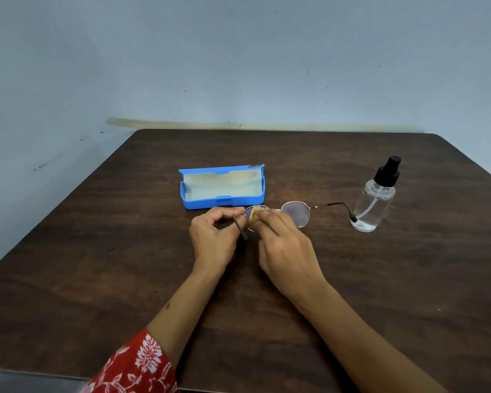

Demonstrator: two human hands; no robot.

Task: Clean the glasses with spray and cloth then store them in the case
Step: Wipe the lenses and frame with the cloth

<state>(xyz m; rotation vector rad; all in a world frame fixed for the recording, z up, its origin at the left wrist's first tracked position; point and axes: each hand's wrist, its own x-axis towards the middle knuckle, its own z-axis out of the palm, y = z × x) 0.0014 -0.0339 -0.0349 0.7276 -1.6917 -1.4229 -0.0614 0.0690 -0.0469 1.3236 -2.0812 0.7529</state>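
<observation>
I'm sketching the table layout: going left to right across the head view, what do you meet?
Blue case, open → left hand pinching the glasses' temple → right hand pressing a yellow cloth on one lens → the glasses' free lens → spray bottle, upright.

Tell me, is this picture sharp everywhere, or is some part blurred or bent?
Head view: the right hand and yellow cloth on the glasses are motion-blurred; case and spray bottle look sharper; the wide lens bows the table edges; light is soft.
</observation>
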